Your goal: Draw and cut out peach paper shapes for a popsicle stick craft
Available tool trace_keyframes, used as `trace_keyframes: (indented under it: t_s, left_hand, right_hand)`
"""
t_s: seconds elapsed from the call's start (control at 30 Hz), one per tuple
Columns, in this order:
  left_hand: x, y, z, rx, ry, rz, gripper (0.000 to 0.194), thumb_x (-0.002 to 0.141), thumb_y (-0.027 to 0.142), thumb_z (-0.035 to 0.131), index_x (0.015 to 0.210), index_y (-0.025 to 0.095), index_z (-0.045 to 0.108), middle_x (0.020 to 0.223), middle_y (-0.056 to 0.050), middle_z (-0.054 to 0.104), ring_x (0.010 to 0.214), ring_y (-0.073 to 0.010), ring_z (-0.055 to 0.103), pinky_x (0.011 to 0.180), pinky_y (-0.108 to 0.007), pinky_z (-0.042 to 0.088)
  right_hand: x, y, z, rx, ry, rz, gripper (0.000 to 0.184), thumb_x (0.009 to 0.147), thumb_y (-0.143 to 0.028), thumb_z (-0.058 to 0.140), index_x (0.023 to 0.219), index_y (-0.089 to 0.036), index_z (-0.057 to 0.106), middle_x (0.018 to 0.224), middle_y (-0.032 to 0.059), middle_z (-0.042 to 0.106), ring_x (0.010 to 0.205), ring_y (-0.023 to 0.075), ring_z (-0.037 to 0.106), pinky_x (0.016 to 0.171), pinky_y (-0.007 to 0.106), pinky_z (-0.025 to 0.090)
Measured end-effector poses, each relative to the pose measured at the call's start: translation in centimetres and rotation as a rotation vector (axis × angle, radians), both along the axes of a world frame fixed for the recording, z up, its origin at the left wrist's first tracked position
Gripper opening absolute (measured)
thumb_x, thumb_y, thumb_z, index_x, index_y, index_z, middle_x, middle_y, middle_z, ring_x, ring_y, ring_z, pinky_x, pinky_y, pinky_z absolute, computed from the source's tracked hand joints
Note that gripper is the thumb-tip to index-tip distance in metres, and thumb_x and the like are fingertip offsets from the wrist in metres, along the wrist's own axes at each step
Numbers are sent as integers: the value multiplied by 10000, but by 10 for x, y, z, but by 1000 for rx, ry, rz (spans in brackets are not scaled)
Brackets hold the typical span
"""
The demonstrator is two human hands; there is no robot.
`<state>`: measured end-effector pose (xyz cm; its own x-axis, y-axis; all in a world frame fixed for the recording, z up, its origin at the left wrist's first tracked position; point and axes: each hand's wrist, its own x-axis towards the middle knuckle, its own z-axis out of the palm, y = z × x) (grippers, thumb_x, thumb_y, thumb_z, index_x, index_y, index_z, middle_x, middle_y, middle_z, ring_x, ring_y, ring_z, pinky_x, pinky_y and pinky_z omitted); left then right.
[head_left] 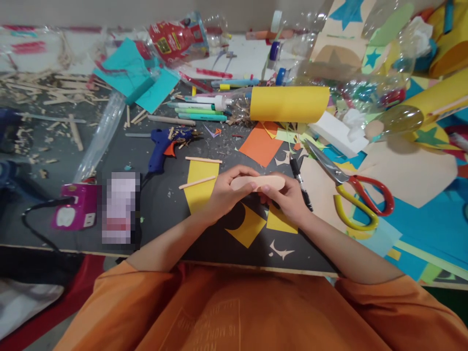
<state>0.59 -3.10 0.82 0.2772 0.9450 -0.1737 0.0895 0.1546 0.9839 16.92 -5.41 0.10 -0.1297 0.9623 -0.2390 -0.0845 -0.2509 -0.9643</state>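
Between both hands I hold a pale, oval paper cutout (274,182) over the table's front part. My left hand (229,191) grips its left end, thumb on top and fingers behind. At the other end, my right hand (288,195) pinches it the same way. Below lie yellow paper scraps (245,228), one with a curved notch. To the left, two thin wooden sticks (199,183) rest across a yellow paper piece (197,195). A black pen (302,183) lies just right of my right hand.
Red-and-yellow-handled scissors (343,180) lie at right on coloured paper. A blue glue gun (161,148) sits at left, near a purple box (75,207) with a cable and a blurred-out phone-like object (119,207). Behind are markers (201,112), a yellow-wrapped bottle (288,104) and broken sticks (54,87).
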Motion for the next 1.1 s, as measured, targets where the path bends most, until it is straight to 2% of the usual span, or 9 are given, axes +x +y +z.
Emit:
trace_keyframes:
  t_s: [0.2,0.47,0.73,0.87,1.03,1.1]
  left_hand:
    - [1,-1,3,-26,38,-61,166,763,363,706,840,218,682,808,-11,701,705,-159,659,577,-245,514]
    - [1,1,-2,-1,52,-49,247,728,338,699,926,204,638,772,9,658,705,-141,630,613,-229,495]
    - [-1,2,0,59,92,-86,203,751,346,699,894,217,634,801,9,671,752,-156,642,664,-248,502]
    - [-2,2,-2,49,92,-89,184,756,329,688,893,215,640,820,2,684,765,-160,653,670,-251,514]
    - [-7,7,-2,114,68,-87,274,800,448,658,942,214,656,911,-33,711,853,-179,675,727,-278,531]
    - [-14,14,5,204,62,-9,285,825,493,633,904,222,669,907,-36,717,847,-178,679,759,-299,539]
  right_hand:
    - [4,3,-2,-47,42,24,319,729,-495,732,706,-200,612,475,-46,596,394,82,483,412,224,387]
    - [2,4,1,-34,-42,-15,357,713,-513,719,641,-206,551,445,-46,578,368,82,470,396,217,369]
    - [5,6,2,-34,-28,110,309,731,-471,709,702,-192,579,505,-41,586,418,80,504,431,216,395]
    - [8,4,-4,-47,-33,102,300,780,-467,678,714,-190,585,495,-38,595,414,77,488,411,206,359]
    - [10,4,-7,-62,-16,52,265,779,-430,690,711,-189,601,481,-47,582,398,73,471,396,201,340]
    - [10,4,-5,-65,7,29,277,758,-441,704,695,-193,598,480,-50,570,403,78,480,400,207,358]
